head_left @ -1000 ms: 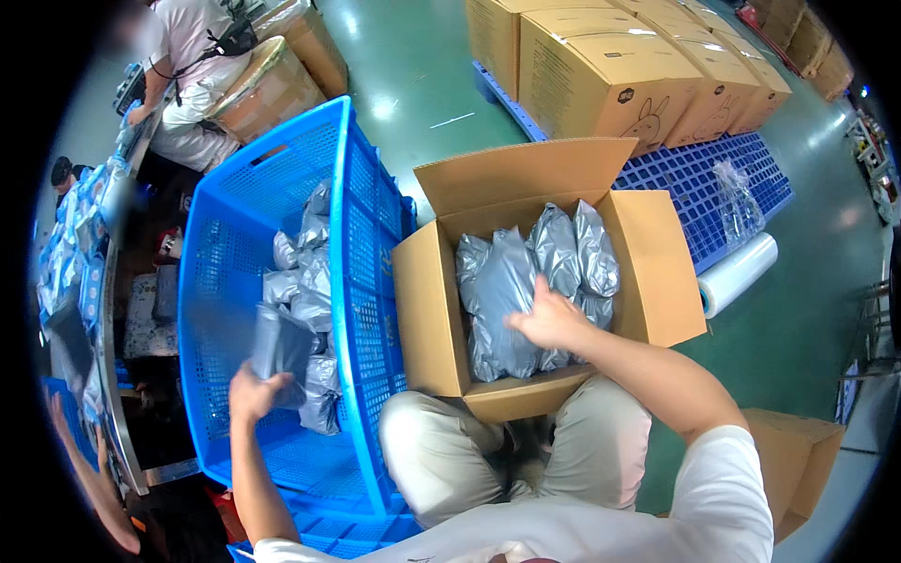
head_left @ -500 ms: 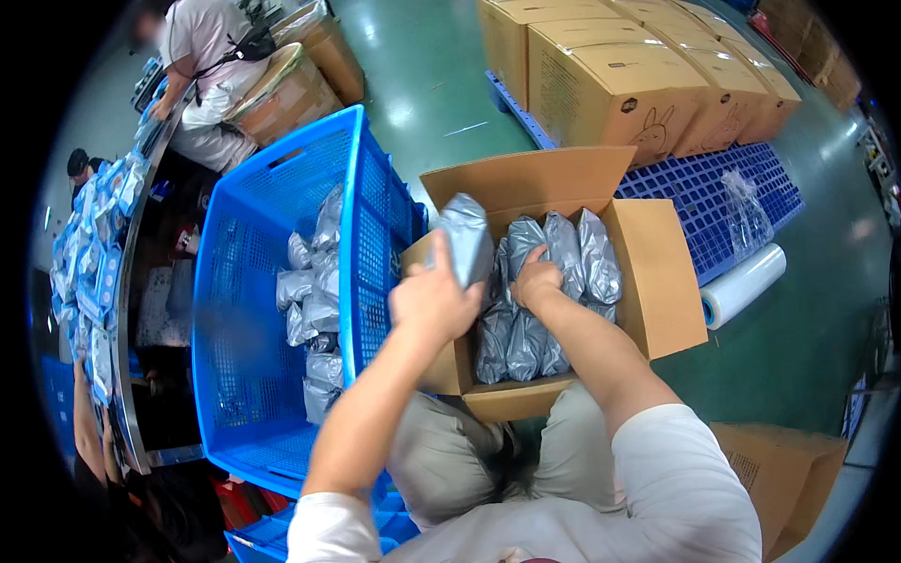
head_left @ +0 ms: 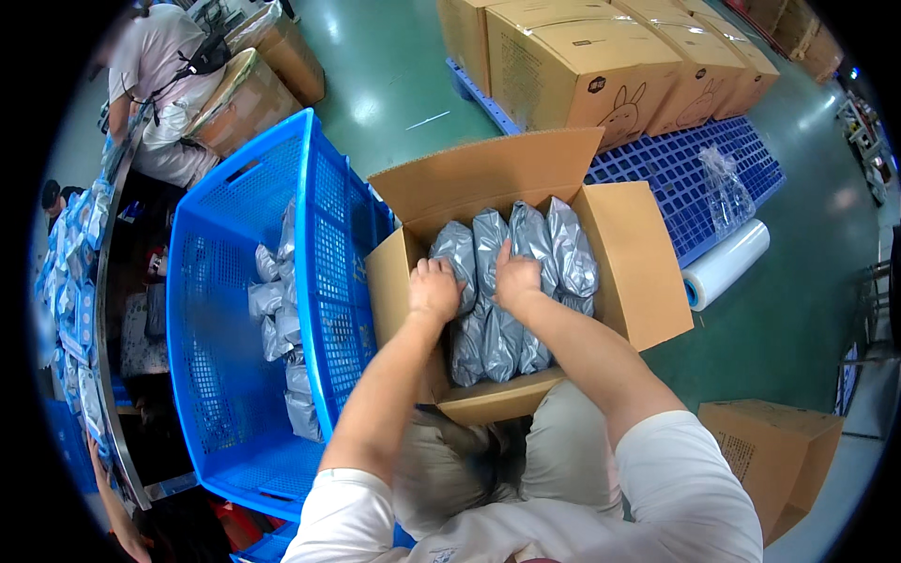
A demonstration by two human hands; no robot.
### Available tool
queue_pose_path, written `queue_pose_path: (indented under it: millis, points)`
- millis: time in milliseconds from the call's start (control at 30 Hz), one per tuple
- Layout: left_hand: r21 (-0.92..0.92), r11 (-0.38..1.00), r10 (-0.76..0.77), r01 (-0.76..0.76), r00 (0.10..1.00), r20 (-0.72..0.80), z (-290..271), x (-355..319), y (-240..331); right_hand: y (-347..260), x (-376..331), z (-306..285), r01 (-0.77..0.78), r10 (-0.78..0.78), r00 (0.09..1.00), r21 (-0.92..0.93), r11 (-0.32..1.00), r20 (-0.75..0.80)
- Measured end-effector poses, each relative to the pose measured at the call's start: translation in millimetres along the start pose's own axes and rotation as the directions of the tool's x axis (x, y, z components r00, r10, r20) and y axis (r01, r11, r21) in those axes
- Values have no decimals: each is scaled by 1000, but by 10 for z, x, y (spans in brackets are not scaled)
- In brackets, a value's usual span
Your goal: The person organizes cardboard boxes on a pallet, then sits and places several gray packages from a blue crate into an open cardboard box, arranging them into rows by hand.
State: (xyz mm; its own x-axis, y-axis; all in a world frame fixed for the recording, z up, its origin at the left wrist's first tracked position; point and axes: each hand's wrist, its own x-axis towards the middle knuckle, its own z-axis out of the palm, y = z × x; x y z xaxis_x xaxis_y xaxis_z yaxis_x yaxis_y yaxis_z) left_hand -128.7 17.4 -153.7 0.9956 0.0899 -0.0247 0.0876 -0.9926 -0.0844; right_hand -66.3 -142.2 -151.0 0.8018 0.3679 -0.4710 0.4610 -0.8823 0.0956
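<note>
An opened cardboard box (head_left: 636,272) stands before my knees, packed with several silver-grey plastic bags (head_left: 501,340) in two rows. At the box's left side, my left hand (head_left: 435,289) presses on the near end of the far-left bag (head_left: 455,246), fingers bent but apart. My right hand (head_left: 518,280) rests on the middle bags, its index finger stretched out and the other fingers partly hidden; it grips nothing that I can see. Left of the box, a tall blue plastic crate (head_left: 221,375) contains more silver-grey bags (head_left: 282,314).
Closed cartons (head_left: 582,75) stand on a blue pallet (head_left: 657,188) beyond the box. A clear film roll (head_left: 727,266) lies to the right, near another carton (head_left: 770,460). Blue-white packages (head_left: 80,291) cover a bench at left, where a seated person (head_left: 169,84) works.
My left hand has lowered its silver-grey bag into the box's far-left place and loosened its hold. My right hand has shifted slightly on the bags. The view has moved somewhat right.
</note>
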Motion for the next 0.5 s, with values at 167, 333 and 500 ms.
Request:
queue_pose_path:
  millis: [167, 333, 500]
  points:
    - [-157, 979, 107, -128, 984, -140, -1217, 72, -555, -1, -588, -308, 159, -167, 986, -219, 963, -21]
    - [-655, 755, -319, 1, 874, -366, -1869, -443, -1735, -420, -1345, -913, 654, -678, 710, 177, 735, 190]
    - [-548, 615, -730, 568, 672, -124, -448, -1334, -3124, -500, -2113, -981, 817, -835, 550, 215, 535, -12]
